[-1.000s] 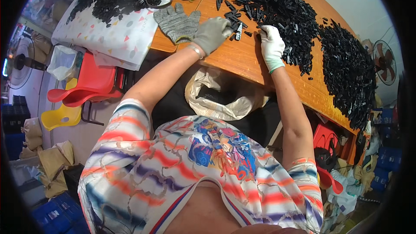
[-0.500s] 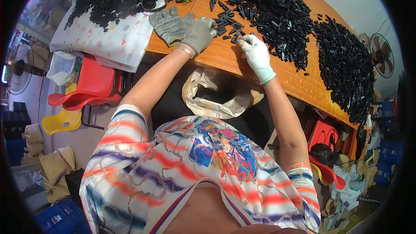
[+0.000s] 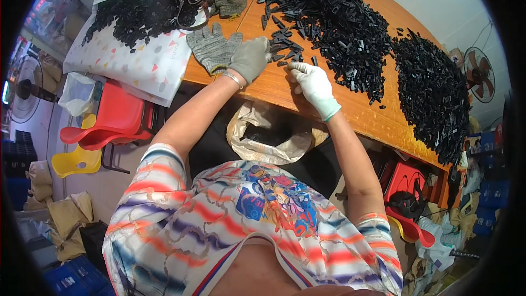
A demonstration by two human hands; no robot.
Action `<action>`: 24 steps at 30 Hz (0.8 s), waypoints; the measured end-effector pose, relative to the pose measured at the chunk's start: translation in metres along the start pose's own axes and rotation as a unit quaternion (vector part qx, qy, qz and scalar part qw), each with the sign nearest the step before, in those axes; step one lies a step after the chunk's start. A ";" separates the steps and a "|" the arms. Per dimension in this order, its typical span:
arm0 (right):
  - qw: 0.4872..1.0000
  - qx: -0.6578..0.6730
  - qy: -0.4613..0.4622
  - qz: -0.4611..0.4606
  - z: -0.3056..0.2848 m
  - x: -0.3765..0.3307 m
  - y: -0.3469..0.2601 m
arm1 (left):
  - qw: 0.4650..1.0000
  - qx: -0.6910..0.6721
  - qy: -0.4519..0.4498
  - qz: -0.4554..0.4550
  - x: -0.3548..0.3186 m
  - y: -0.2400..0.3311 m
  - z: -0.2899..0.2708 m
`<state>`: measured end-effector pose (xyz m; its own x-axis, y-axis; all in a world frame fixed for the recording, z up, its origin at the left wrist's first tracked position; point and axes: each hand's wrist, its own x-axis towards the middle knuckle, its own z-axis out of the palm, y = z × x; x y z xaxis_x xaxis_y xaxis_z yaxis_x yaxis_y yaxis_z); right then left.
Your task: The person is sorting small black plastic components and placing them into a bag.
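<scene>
My left hand (image 3: 250, 61), in a grey work glove, rests by the table's near edge with its fingers curled closed; what they may hold is hidden. My right hand (image 3: 314, 89), in a white glove with a green cuff, has thumb and fingers pinched together a little to the right of it. Whatever lies in that pinch is too small to make out. Just beyond both hands, several small black tapered clip-like plastic pieces (image 3: 285, 44) are scattered on the wood. They trail off from a large heap of the same black pieces (image 3: 345, 27).
A spare grey knitted glove (image 3: 211, 49) lies left of my left hand. More black parts (image 3: 137, 16) cover a patterned white sheet (image 3: 126, 68). A second black heap (image 3: 433, 93) spreads at right. Below the table edge an open pale sack (image 3: 246, 145) stands before my lap.
My right hand has moved left and nearer to me, closer to my left hand. My left hand keeps about the same place. The whole view has shifted slightly.
</scene>
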<state>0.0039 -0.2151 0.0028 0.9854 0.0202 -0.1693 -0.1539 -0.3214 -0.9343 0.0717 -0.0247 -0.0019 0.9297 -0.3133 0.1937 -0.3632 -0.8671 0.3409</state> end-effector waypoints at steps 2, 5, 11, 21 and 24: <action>1.000 -0.019 0.003 0.011 -0.002 -0.002 -0.003 | 0.999 -0.028 0.036 0.018 -0.002 0.000 0.000; 0.998 -0.015 0.042 -0.042 -0.006 -0.001 -0.004 | 0.991 -0.084 0.091 0.049 -0.009 0.005 -0.004; 0.989 -0.045 0.101 -0.097 -0.004 0.001 -0.022 | 0.981 -0.133 0.063 0.129 -0.021 0.013 -0.012; 0.975 0.011 0.150 -0.162 0.018 -0.021 -0.021 | 0.721 -0.687 -0.068 -0.064 -0.043 0.040 -0.011; 0.974 0.052 0.152 -0.160 0.019 -0.030 -0.021 | 0.618 -0.779 -0.094 -0.044 -0.055 0.045 0.006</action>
<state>-0.0234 -0.1914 0.0216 0.9578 -0.1834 0.2213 0.1728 -0.2477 -0.9533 0.0043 -0.0487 -0.0023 0.8876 -0.4579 0.0505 0.2083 0.4967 0.8426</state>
